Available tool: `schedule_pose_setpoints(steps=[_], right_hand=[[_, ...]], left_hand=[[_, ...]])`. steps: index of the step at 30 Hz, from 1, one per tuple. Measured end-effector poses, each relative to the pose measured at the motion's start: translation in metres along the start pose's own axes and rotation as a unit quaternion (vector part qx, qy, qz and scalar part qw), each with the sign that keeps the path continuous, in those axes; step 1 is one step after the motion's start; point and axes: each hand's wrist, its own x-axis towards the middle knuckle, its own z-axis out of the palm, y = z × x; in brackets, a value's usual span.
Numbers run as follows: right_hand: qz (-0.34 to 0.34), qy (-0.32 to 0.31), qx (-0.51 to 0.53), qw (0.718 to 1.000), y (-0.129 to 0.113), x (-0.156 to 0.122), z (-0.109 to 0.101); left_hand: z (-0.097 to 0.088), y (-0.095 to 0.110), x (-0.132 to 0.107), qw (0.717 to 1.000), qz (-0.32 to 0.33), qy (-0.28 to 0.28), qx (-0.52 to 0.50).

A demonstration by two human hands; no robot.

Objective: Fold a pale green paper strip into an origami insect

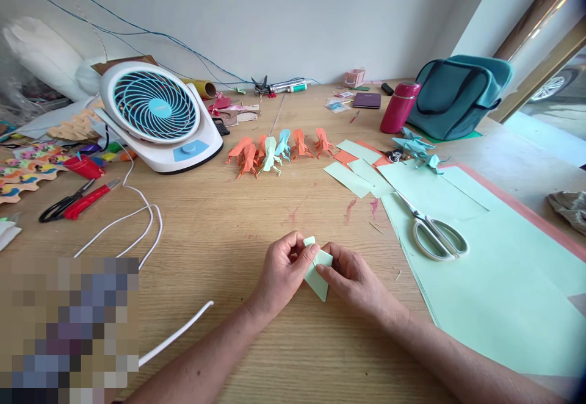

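A small folded piece of pale green paper (318, 276) lies between both hands just above the wooden table (229, 233). My left hand (284, 270) pinches its upper left edge with thumb and fingers. My right hand (352, 279) presses its right side with closed fingers. Farther back stands a row of folded orange and green paper figures (274, 147). Cut green and orange paper squares (357, 166) lie to their right.
White-handled scissors (434, 233) rest on large green sheets (494, 257) at right. A white and blue desk fan (158, 114) stands back left, its white cable (137, 221) trailing forward. Red pliers and black scissors (75, 199) lie left. A teal bag (458, 93) and red bottle (398, 108) stand back right.
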Motion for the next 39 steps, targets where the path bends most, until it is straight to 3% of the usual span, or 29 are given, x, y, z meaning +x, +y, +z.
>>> schedule_pose_setpoints(steps=[10,25,31,39], right_hand=[[0.000,0.034,0.019,0.999,-0.001,0.001,0.002],[-0.014,0.058,0.022,0.998,0.005,0.000,0.001],[-0.041,0.046,0.083,0.995,-0.004,0.000,-0.004],[-0.032,0.094,0.134,0.986,0.003,0.004,-0.004]], left_hand=[[0.000,-0.004,0.000,0.996,0.034,0.003,0.082],[0.000,0.003,0.000,0.999,0.003,-0.036,0.039],[-0.002,0.002,-0.001,0.995,0.011,-0.060,0.076],[0.002,0.000,-0.001,0.994,0.016,-0.065,0.089]])
